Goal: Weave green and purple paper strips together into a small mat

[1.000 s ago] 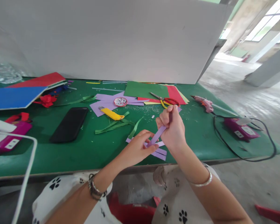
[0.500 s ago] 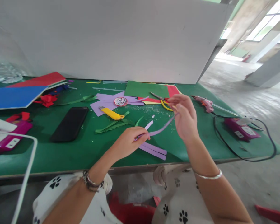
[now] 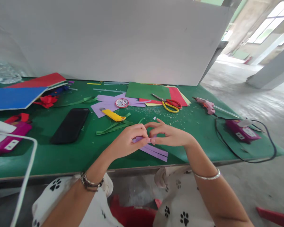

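Over the front of the green table, my left hand (image 3: 129,142) pinches a purple paper strip (image 3: 137,139), mostly hidden by the fingers. My right hand (image 3: 169,134) meets it fingertip to fingertip, thumb and finger closed on the same strip at the left thumb. Just below lie two more flat purple strips (image 3: 155,152). Green paper strips (image 3: 115,127) and a yellow utility knife (image 3: 113,115) rest beyond the left hand. Farther back are scissors (image 3: 168,104) with red and yellow handles and a small round dish (image 3: 121,103) of tiny pieces on purple paper (image 3: 104,106).
A black phone (image 3: 70,126) lies at left, near a magenta power strip (image 3: 16,135). At right are a pink glue gun (image 3: 207,105), its looping black cord and another magenta power strip (image 3: 243,130). Coloured sheets (image 3: 148,90) lie before a tall white panel (image 3: 113,41).
My right hand has come down and left from near the scissors to my left hand. The stretched purple strip is now gathered between the fingers, and the scissors' handles are uncovered.
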A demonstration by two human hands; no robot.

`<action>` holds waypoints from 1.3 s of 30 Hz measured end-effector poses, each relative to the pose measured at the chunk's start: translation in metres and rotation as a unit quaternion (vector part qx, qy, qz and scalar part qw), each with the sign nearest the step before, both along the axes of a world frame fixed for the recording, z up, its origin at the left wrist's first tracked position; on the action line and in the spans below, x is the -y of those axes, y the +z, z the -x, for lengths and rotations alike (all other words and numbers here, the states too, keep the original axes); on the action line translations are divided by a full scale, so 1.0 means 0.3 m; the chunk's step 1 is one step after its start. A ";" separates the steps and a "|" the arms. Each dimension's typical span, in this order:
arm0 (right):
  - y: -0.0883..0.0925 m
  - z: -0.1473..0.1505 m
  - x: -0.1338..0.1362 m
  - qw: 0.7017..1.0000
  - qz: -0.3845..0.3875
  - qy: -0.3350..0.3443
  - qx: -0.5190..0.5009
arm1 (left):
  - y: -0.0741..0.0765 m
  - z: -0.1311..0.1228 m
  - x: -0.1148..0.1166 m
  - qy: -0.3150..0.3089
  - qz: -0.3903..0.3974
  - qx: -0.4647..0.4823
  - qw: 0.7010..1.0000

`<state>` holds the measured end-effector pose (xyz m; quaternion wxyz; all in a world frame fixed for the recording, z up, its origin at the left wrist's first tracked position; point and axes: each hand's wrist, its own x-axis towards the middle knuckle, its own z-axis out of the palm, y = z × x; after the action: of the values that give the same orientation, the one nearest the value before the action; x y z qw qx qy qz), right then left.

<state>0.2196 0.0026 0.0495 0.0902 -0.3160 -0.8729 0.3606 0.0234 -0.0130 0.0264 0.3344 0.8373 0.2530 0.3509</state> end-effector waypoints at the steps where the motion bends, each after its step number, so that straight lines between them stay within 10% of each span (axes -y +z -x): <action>1: -0.007 -0.001 -0.006 1.000 0.008 0.011 -0.011 | 0.003 0.002 0.002 -0.005 0.002 0.001 1.000; 7: -0.028 -0.023 -0.033 0.993 0.049 0.059 -0.091 | 0.003 0.021 -0.018 0.092 -0.019 0.015 0.995; 12: -0.037 -0.058 -0.052 0.977 0.077 -0.081 -0.183 | -0.028 0.057 -0.061 0.288 0.014 -0.064 0.955; 18: -0.060 -0.062 -0.062 0.961 0.070 -0.155 -0.219 | -0.059 0.011 -0.042 0.303 0.064 -0.266 0.913; 27: -0.069 -0.042 -0.065 0.960 0.077 -0.163 -0.214 | -0.077 -0.041 -0.023 0.366 0.044 -0.316 0.874; 39: -0.078 -0.027 -0.067 0.958 0.079 -0.184 -0.206 | -0.093 -0.035 -0.054 0.315 0.080 -0.252 0.912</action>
<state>0.2278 0.0227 0.0262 0.3077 -0.3959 -0.7307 0.4632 0.0339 0.0031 -0.0016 0.1973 0.7454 0.6064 0.1943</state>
